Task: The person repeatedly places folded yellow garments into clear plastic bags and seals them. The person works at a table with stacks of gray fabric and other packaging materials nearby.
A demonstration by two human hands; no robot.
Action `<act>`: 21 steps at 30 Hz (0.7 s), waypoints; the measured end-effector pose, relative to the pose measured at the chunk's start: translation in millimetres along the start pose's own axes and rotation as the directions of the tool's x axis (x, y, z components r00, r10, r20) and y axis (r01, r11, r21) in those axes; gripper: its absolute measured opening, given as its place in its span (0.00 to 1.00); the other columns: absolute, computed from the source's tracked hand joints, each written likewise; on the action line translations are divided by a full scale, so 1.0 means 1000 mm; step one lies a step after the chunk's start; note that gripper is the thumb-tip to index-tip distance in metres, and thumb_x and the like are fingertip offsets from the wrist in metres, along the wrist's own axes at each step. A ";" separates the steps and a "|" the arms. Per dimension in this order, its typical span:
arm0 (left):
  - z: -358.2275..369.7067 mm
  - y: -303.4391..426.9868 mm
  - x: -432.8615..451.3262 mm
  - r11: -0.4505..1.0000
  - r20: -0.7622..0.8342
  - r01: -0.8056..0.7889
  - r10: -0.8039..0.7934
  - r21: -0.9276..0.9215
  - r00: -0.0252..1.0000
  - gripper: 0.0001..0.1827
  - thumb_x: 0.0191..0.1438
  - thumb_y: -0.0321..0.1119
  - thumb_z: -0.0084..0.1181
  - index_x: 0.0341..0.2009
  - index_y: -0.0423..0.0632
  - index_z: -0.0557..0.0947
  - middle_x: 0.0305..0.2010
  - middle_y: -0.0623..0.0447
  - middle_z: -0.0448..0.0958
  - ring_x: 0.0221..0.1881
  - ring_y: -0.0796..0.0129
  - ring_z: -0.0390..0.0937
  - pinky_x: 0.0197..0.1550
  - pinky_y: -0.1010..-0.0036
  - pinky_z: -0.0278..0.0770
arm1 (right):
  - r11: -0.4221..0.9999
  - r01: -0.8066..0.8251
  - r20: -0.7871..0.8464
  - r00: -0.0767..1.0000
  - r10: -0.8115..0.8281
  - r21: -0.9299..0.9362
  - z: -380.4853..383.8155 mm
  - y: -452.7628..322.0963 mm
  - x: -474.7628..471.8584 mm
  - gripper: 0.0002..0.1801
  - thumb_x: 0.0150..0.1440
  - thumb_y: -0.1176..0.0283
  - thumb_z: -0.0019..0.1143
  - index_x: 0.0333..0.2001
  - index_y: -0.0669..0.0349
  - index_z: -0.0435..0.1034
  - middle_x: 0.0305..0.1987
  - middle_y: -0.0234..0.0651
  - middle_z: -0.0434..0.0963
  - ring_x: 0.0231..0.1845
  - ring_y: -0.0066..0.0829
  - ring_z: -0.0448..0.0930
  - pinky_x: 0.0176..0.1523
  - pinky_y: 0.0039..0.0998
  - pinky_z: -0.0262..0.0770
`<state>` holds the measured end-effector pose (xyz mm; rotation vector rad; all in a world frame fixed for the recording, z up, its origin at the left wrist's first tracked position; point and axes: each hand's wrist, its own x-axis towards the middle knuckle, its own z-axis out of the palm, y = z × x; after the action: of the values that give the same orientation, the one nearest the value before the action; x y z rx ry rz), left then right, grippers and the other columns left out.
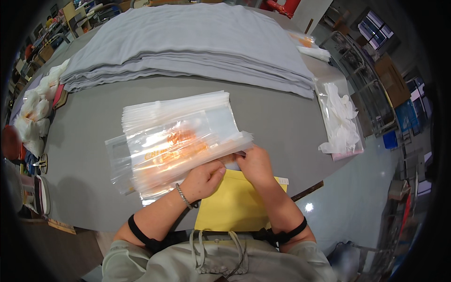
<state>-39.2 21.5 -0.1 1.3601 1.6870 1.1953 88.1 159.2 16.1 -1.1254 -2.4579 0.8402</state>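
A stack of clear plastic bags with orange print lies fanned on the grey table before me. At its right-hand near corner, my right hand pinches a bag edge between thumb and fingers. My left hand rests against the near edge of the stack, thumb against the curled forefinger; whether it grips plastic is hidden. Beneath both forearms a flat yellow sheet or folder reaches to the table's front edge, a white label at its right corner.
A broad pile of folded pale grey fabric spans the table's back. White crumpled plastic lies on a clear packet at right. Bundled white bags and yellow-handled scissors sit along the left edge. Metal racks stand beyond the right side.
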 end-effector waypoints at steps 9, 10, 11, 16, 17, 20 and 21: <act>-0.004 0.008 -0.001 0.993 0.029 0.108 -0.109 0.039 0.994 0.11 0.61 0.37 0.50 0.38 0.45 0.79 0.28 0.47 0.77 0.29 0.62 0.76 0.36 0.70 0.74 | 0.984 -0.160 0.102 0.983 0.151 0.084 -0.030 0.020 -0.002 0.12 0.48 0.75 0.62 0.38 0.63 0.71 0.37 0.42 0.77 0.37 0.44 0.78 0.41 0.35 0.75; -0.004 0.008 -0.001 0.995 0.030 0.092 -0.093 0.032 0.995 0.11 0.61 0.38 0.49 0.38 0.45 0.79 0.28 0.47 0.77 0.29 0.62 0.76 0.36 0.70 0.74 | 0.993 -0.055 0.138 0.990 0.040 0.108 -0.039 0.025 -0.005 0.13 0.47 0.75 0.63 0.38 0.63 0.71 0.39 0.41 0.76 0.37 0.43 0.78 0.41 0.34 0.75; -0.004 0.008 -0.002 0.994 0.043 0.106 -0.107 0.031 0.993 0.11 0.62 0.38 0.49 0.38 0.45 0.79 0.27 0.47 0.77 0.29 0.61 0.76 0.35 0.70 0.74 | 0.994 -0.003 0.178 0.984 -0.016 0.107 -0.044 0.030 -0.008 0.14 0.47 0.75 0.65 0.37 0.63 0.71 0.40 0.40 0.76 0.38 0.41 0.78 0.41 0.33 0.75; -0.002 0.006 -0.001 0.996 0.044 0.089 -0.090 0.018 0.995 0.12 0.62 0.39 0.49 0.38 0.45 0.79 0.26 0.48 0.77 0.27 0.61 0.75 0.34 0.70 0.74 | 0.902 0.420 0.167 0.886 -0.432 0.103 -0.040 0.041 -0.011 0.16 0.47 0.72 0.66 0.42 0.60 0.74 0.44 0.36 0.73 0.46 0.39 0.74 0.48 0.35 0.73; -0.002 0.006 -0.001 0.993 0.046 0.113 -0.114 0.026 0.992 0.12 0.62 0.39 0.49 0.37 0.45 0.79 0.26 0.48 0.77 0.27 0.62 0.75 0.34 0.70 0.74 | 0.880 0.467 0.166 0.864 -0.475 0.086 -0.038 0.041 -0.009 0.17 0.48 0.72 0.65 0.43 0.59 0.74 0.44 0.36 0.73 0.46 0.39 0.73 0.49 0.35 0.73; -0.002 0.006 -0.002 0.994 0.035 0.099 -0.101 0.043 0.994 0.11 0.62 0.39 0.49 0.37 0.45 0.79 0.25 0.48 0.76 0.26 0.64 0.74 0.34 0.71 0.73 | 0.846 0.533 0.185 0.831 -0.524 0.005 -0.035 0.040 -0.004 0.15 0.49 0.72 0.63 0.42 0.59 0.74 0.43 0.35 0.73 0.46 0.39 0.73 0.48 0.36 0.73; -0.002 0.006 -0.002 0.996 0.029 0.079 -0.080 0.034 0.996 0.11 0.62 0.39 0.49 0.36 0.45 0.79 0.25 0.48 0.76 0.26 0.64 0.74 0.34 0.71 0.73 | 0.841 0.541 0.195 0.828 -0.526 -0.028 -0.036 0.040 -0.003 0.14 0.49 0.72 0.62 0.42 0.59 0.74 0.42 0.35 0.73 0.45 0.39 0.73 0.48 0.37 0.73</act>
<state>-38.7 19.7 6.4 1.3119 1.7292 1.1014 131.0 191.6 18.8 -0.3342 -2.7648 0.6862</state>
